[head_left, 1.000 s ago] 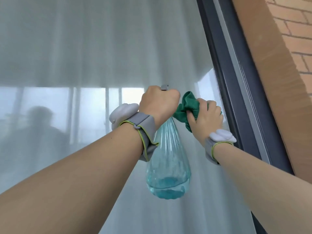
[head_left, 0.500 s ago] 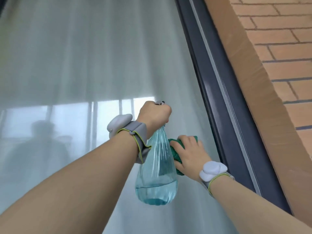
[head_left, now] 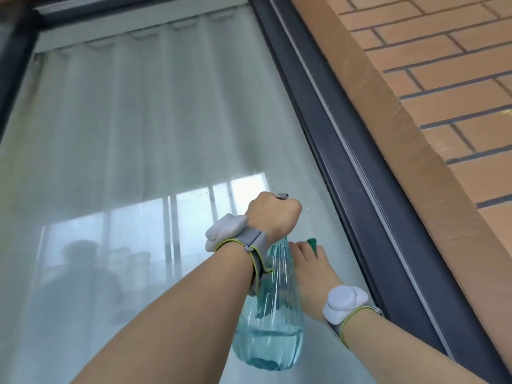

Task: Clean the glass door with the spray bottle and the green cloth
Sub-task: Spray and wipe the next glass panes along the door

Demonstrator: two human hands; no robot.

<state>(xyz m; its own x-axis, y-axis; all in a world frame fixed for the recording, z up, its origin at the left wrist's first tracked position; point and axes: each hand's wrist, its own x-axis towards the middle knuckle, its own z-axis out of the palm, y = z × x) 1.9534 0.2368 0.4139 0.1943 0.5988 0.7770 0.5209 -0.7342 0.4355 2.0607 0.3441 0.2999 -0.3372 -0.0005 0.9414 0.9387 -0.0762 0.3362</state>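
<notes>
The glass door (head_left: 155, 139) fills the view, with a white curtain behind it. My left hand (head_left: 273, 214) grips the head of a clear blue spray bottle (head_left: 270, 336), its nozzle up near the glass; the bottle hangs below my fist, about a quarter full. Small droplets dot the pane right of the nozzle. My right hand (head_left: 311, 268) sits just right of the bottle, close to the glass, holding the green cloth (head_left: 312, 242). Only a small green corner shows above its fingers; more shows dimly through the bottle.
A dark door frame (head_left: 357, 173) runs diagonally down the right of the pane, and another frame bar (head_left: 110, 6) crosses the top. A tan reveal and red brick wall (head_left: 443, 79) lie to the right. Reflections of a person and windows show low on the glass.
The view has tilted upward, bringing the door's top frame into sight. My right hand with the cloth dropped from beside my left fist to below it, next to the bottle. Droplets now show on the glass.
</notes>
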